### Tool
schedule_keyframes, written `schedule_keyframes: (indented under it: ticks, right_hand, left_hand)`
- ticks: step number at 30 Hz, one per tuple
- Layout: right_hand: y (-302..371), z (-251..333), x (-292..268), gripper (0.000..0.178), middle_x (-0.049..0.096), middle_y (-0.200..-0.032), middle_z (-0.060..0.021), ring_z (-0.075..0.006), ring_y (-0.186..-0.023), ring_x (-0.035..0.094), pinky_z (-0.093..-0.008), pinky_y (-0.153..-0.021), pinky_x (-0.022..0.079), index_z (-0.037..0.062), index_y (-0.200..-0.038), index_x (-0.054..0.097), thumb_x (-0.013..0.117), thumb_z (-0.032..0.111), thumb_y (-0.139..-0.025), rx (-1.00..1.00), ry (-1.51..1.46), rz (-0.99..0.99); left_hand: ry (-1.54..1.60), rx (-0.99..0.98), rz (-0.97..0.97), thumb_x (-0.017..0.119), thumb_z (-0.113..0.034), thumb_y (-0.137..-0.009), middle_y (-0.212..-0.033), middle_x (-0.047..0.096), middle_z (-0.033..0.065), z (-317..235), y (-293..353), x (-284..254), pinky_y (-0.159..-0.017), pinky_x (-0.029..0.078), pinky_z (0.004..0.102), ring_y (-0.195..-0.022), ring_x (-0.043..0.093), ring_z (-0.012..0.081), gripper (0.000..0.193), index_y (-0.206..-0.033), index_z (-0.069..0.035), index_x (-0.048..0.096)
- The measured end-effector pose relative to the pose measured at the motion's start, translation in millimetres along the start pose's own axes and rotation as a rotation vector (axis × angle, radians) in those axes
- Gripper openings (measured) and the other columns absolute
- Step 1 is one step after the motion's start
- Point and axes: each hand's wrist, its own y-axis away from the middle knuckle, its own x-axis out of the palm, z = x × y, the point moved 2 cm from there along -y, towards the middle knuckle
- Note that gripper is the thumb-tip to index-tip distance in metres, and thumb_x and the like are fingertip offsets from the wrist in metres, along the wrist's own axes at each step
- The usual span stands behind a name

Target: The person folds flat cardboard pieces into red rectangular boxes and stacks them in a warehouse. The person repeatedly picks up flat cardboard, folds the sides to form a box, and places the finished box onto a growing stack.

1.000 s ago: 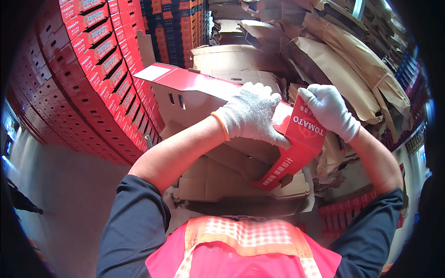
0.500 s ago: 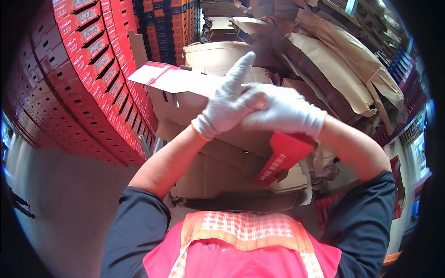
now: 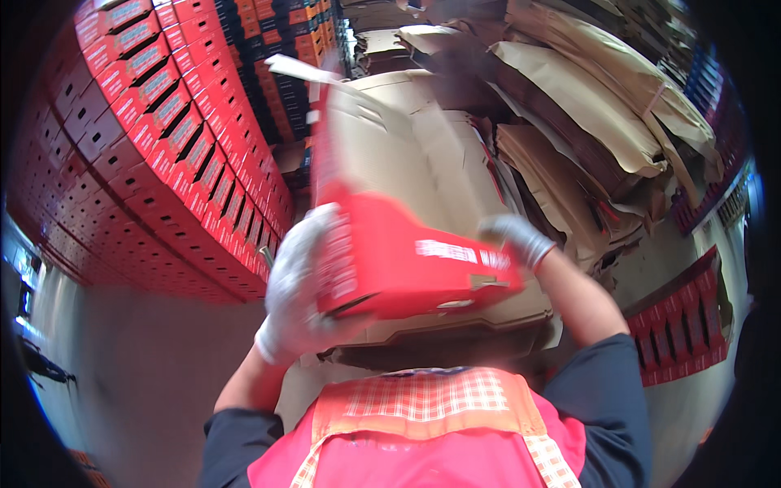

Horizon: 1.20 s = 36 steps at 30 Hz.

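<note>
A red cardboard box (image 3: 407, 260), brown inside, is tilted in front of me, its near and left walls standing up. My left hand (image 3: 297, 285), in a pale work glove, is wrapped round the near left corner. At the right end of the near wall, my gloved right hand (image 3: 521, 237) is closed on the cardboard edge. Motion smears the box's far left part and some of my fingers. Below the box lies brown flat cardboard (image 3: 455, 329).
Tall stacks of red boxes (image 3: 163, 138) rise on the left, with black and orange boxes (image 3: 281, 49) behind. Bundled cardboard sheets (image 3: 578, 106) are piled at the far right. Several red boxes (image 3: 679, 325) stand low on the right.
My hands were close together above the cardboard; they have come apart and down to the box's two sides. The box's red near wall now faces me, and its left wall stands up.
</note>
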Motion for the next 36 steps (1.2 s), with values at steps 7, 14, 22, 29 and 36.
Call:
schedule_keyframes:
  ticks: [7, 14, 22, 29, 36]
  right_hand:
    - [-8, 47, -17, 0.017, 0.062, -0.089, -0.0043, -0.0137, -0.075, 0.055, -0.03, -0.073, 0.048, 0.0055, -0.097, 0.06, 0.051, 0.019, -0.102, -0.565, 0.273, -0.197]
    - [100, 168, 50, 0.033, 0.065, -0.088, -0.007, -0.0142, -0.077, 0.061, -0.0275, -0.073, 0.051, 0.0026, -0.122, 0.055, 0.066, 0.017, -0.093, -0.831, 0.617, -0.017]
    - [72, 197, 84, 0.034, 0.059, -0.069, -0.0125, -0.025, -0.065, 0.059, -0.0367, -0.064, 0.048, 0.0043, -0.074, 0.054, 0.075, 0.031, -0.074, -0.166, 0.978, 0.2]
    - [48, 175, 151, 0.024, 0.064, -0.082, -0.013, -0.0322, -0.082, 0.065, -0.0403, -0.074, 0.052, 0.006, -0.101, 0.061, 0.069, 0.021, -0.084, -1.17, 1.081, 0.532]
    - [-37, 243, 123, 0.024, 0.066, -0.091, -0.0052, -0.0127, -0.077, 0.061, -0.0283, -0.068, 0.052, -0.0016, -0.102, 0.063, 0.068, 0.02, -0.092, -0.113, 0.586, -0.326]
  left_hand:
    - [-0.032, 0.198, -0.037, 0.084, -0.04, -0.061, -0.125, 0.061, 0.0219, -46, -91, 94, -0.093, 0.045, 0.049, -0.107, 0.059, 0.0373, 0.085, -0.131, -0.002, 0.058]
    - [0.272, 0.238, -0.514, 0.088, -0.043, -0.06, -0.154, 0.029, 0.0304, -41, -93, 137, -0.096, 0.044, 0.051, -0.117, 0.055, 0.0422, 0.118, -0.154, -0.005, 0.027]
    - [0.622, -0.242, -0.317, 0.095, -0.036, -0.056, -0.16, 0.011, 0.0221, -39, -66, 160, -0.117, 0.027, 0.0438, -0.147, 0.021, 0.0361, 0.145, -0.155, -0.008, -0.007]
    - [0.851, -0.308, 0.076, 0.09, -0.019, -0.068, -0.145, 0.039, 0.0147, -36, -45, 175, -0.112, 0.035, 0.0372, -0.131, 0.046, 0.0262, 0.111, -0.152, -0.01, 0.018]
    - [0.933, -0.468, -0.234, 0.092, -0.037, -0.066, -0.153, 0.024, 0.0197, -19, -20, 166, -0.116, 0.028, 0.0371, -0.142, 0.028, 0.0301, 0.139, -0.154, 0.002, -0.008]
